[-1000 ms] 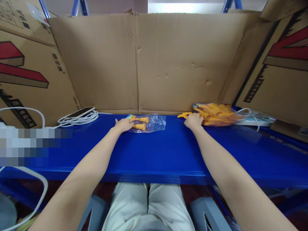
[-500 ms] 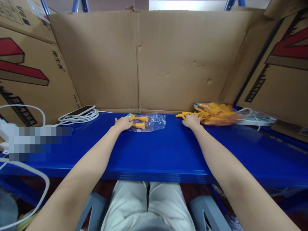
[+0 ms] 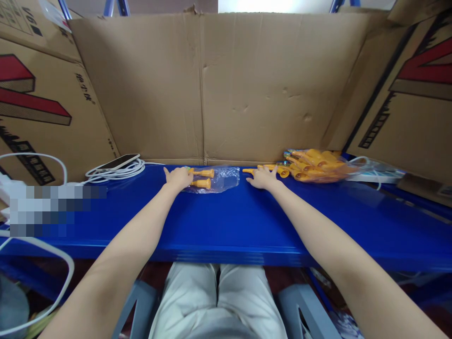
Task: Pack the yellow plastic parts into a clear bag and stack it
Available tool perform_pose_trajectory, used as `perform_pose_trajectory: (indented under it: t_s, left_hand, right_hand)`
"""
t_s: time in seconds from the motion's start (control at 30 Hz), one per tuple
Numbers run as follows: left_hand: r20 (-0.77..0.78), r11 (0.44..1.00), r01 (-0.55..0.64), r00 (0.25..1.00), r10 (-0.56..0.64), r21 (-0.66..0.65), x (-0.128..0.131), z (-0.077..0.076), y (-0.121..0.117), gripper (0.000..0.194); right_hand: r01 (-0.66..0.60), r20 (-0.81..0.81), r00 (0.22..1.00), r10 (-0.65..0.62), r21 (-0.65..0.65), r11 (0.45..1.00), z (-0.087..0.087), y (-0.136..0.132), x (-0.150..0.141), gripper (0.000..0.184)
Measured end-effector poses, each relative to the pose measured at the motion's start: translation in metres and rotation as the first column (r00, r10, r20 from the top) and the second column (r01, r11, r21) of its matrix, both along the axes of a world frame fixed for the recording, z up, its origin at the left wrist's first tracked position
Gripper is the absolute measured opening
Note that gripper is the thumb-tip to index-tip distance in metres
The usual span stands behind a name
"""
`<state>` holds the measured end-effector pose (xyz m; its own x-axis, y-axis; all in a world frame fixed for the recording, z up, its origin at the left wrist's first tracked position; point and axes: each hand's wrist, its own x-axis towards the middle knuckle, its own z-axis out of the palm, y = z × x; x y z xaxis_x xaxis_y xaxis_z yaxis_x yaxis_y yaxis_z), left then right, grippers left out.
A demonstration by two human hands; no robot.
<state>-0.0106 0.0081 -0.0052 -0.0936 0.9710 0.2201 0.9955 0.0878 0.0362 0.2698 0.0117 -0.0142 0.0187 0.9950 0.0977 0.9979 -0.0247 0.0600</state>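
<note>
Hands out on the blue shelf (image 3: 226, 221), both arms stretched forward from the seated person. Left hand (image 3: 179, 178) lies flat with fingers spread, palm down on the near-left edge of a clear plastic bag (image 3: 216, 179), pinning it to the shelf. Inside that bag, two orange plastic pieces (image 3: 201, 178) lie side by side, one behind the other, just right of the fingertips. Right hand (image 3: 263, 178) is also palm down with fingers fanned out, resting on the shelf; a loose orange piece (image 3: 249, 171) pokes out from under its far side, touching the fingers, though whether it is gripped cannot be told from this angle. Just to the right of that hand sits a heap of orange pieces (image 3: 312, 166) in crinkled wrapping, against the back cardboard wall (image 3: 219, 84). Between the two hands the bag's right half lies empty and wrinkled. Over on the far left, a phone (image 3: 118, 162) rests on a coil of white cable (image 3: 115, 173), well apart from the left hand. Printed cardboard boxes (image 3: 38, 94) close in both sides. Far right, a white power strip (image 3: 374, 178) sits behind the heap.
</note>
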Motion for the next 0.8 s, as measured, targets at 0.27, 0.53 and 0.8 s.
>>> perform_pose_trajectory:
  t_s: [0.27,0.53,0.8]
  left_hand:
    - [0.078,0.924,0.382,0.921,-0.381,-0.005,-0.007,-0.020,0.022,0.051]
    - [0.118,0.908,0.406,0.911,-0.395,-0.099,-0.011,-0.022,0.029,0.057]
    - [0.117,0.900,0.424,0.904,-0.412,-0.103,-0.013,-0.023,0.033,0.058]
  right_hand:
    - [-0.173,-0.121,0.978,0.168,-0.032,0.984,0.009,-0.004,-0.017,0.054]
    - [-0.347,-0.273,0.900,0.339,0.019,0.938,0.003,0.002,-0.012,0.041]
    - [-0.275,-0.026,0.960,0.278,0.077,0.958,0.001,0.000,-0.002,0.030]
